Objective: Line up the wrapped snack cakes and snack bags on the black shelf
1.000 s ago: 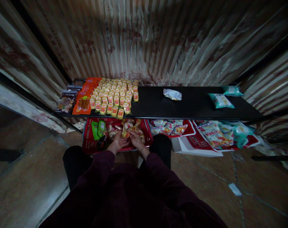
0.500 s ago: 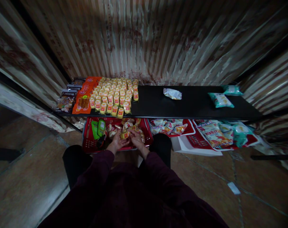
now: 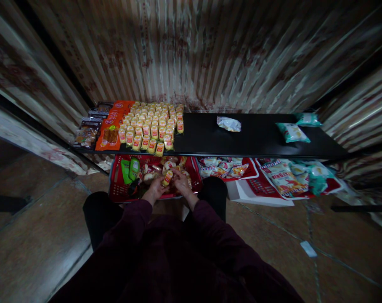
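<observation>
Jutting from left hand [image 3: 156, 188], packet [image 3: 167, 178] touches right hand [image 3: 182, 182].

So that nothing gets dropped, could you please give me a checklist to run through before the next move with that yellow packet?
1. Grip on yellow packet by left hand and right hand: ok.
2. Packet over red basket: ok.
3. Bare space on black shelf right of packet rows: ok.
4. Rows standing in order: ok.
5. Wrapper undamaged: cannot tell.
</observation>
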`<state>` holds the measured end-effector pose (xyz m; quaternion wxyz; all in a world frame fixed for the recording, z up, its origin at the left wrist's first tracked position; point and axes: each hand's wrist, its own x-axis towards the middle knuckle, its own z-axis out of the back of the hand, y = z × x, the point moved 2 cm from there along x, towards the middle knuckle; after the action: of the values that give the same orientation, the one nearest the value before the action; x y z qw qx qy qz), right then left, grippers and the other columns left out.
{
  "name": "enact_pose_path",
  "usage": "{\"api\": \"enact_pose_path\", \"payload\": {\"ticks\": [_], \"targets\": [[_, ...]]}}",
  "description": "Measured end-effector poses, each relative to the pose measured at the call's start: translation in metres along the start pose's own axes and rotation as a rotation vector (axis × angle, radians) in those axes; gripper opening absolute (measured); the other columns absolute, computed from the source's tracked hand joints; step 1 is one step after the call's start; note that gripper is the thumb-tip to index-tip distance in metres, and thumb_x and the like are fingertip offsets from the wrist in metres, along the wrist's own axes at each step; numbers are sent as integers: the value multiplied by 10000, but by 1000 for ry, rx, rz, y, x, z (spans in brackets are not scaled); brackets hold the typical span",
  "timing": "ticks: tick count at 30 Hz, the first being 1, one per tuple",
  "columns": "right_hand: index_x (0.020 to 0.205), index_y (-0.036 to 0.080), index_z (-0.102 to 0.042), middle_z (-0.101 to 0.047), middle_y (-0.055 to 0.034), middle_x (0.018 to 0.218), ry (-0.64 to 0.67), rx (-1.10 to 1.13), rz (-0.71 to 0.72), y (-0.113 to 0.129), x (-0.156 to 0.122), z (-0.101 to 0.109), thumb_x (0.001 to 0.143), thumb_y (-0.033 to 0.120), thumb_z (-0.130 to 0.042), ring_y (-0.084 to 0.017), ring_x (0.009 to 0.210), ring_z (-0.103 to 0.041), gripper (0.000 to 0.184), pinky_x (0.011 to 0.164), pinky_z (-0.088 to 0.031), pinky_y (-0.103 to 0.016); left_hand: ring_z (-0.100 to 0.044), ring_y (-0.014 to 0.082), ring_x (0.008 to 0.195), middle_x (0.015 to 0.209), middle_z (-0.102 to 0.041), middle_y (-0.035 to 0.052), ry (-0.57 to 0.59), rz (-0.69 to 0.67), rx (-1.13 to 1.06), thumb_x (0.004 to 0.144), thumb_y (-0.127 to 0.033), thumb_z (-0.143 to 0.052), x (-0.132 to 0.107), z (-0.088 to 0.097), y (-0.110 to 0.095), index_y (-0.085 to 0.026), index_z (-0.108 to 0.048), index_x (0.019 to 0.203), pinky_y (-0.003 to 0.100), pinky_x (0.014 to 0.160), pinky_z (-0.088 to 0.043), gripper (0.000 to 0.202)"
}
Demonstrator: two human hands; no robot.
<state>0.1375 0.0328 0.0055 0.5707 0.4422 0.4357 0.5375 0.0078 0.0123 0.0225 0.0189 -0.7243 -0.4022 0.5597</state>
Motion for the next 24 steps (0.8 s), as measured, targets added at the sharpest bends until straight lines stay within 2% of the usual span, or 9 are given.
{"api": "enact_pose_path", "payload": {"ticks": [4,10,15,24], "targets": [[1121,204,-648,-699,-39,1030,19,-7,-91,-5,-2,-2,723,144,-431,-169,906,-646,458,872,-503,-333,-591,124,618,691,-632,38,4,28,7,820,-170,-508,0,-1,1,-148,-584,876,254,659,-492,96],[1084,195,-658,-684,-47,1093,-1,10,-90,-10,-4,-3,730,135,-425,-166,989,-635,428,926,-484,-335,-574,114,593,687,-626,36,-7,31,-8,828,-166,-488,0,-5,2,-151,-576,827,227,626,-463,89],[1053,182,-668,-698,-55,1062,-12,12,-81,-10,-7,-4,731,139,-418,-182,982,-641,410,940,-477,-360,-557,110,586,705,-610,38,-16,34,-11,823,-157,-492,1,-7,2,-150,-567,798,230,626,-451,79],[1016,206,-688,-716,-25,1003,-29,18,-79,1,-14,0,727,157,-436,-170,916,-654,387,890,-496,-337,-539,109,602,706,-579,19,-15,37,-2,824,-196,-530,-4,-7,1,-163,-568,797,233,633,-444,57]]}}
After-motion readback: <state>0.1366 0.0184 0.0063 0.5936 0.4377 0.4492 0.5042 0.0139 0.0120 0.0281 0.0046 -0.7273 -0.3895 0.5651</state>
